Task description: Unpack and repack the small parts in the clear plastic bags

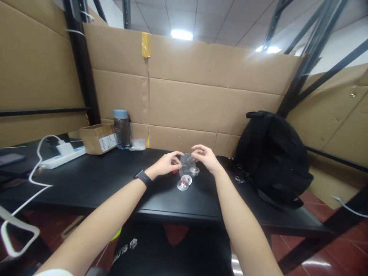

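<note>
Between my two hands stretches a small clear plastic bag [187,164], pinched at its upper left by my left hand [168,163] and at its upper right by my right hand [206,157]. On the black table just below the bag lie shiny round discs [183,184] with a bit of red at the centre; they partly overlap. Another round, clear-looking piece [195,171] shows at the bag's lower right; whether it is inside or behind the bag I cannot tell. Something small and red [174,171] is partly hidden under my left hand.
A black backpack [276,161] stands on the table [115,180] to the right, small items beside it. Back left are a water bottle [122,130], an open cardboard box [99,140] and a plastic packet [138,144]. A power strip [63,157] and phone [11,159] lie far left.
</note>
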`<state>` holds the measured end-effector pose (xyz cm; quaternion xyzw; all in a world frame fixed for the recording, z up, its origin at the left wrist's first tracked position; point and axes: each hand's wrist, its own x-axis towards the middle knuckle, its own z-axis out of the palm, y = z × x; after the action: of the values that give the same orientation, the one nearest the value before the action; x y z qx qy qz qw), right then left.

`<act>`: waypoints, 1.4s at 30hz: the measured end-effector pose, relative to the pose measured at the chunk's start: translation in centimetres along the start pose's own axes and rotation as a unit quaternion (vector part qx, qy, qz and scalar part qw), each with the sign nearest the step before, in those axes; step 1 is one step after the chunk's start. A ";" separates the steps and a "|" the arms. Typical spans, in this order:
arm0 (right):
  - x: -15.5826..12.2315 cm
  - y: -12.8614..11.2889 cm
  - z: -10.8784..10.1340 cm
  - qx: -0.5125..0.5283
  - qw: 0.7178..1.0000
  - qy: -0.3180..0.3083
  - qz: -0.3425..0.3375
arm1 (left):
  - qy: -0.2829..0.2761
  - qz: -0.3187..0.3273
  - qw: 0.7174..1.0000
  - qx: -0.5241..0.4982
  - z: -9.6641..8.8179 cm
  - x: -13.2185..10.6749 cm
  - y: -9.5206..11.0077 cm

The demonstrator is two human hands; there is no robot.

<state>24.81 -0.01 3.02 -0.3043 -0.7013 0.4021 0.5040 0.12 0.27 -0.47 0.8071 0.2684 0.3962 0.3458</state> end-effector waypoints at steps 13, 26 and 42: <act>0.7 1.3 1.0 -0.025 0.996 0.087 -0.015 | 0.145 -0.022 0.981 -0.128 -0.2 0.9 -0.2; 0.0 1.1 1.4 -0.019 0.999 -0.001 0.041 | 0.090 0.005 0.994 -0.064 -0.5 0.5 0.8; 0.7 2.0 2.0 -0.052 0.997 0.049 0.041 | 0.074 0.148 0.902 0.399 1.5 -0.5 2.9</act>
<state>22.78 1.07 1.23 -0.3780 -0.6823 0.3704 0.5043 1.57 -2.40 0.91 0.8761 0.3064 0.3615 -0.0888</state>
